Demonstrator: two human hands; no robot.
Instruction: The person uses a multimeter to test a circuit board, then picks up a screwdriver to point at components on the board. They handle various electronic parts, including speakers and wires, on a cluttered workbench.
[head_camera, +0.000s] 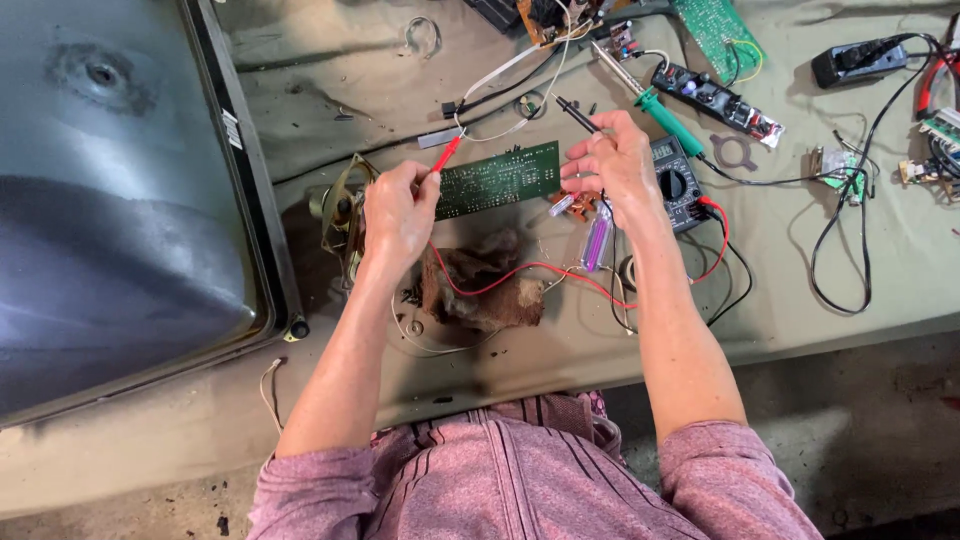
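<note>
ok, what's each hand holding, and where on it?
Left hand holds the red probe at its rear end. Right hand holds the black probe at its rear end. Both tips point at the green circuit board.

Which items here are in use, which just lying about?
In use: left hand, red probe, right hand, black probe, green circuit board, multimeter.
Lying about: soldering iron, brown rag, tube screen, power strip.
</note>
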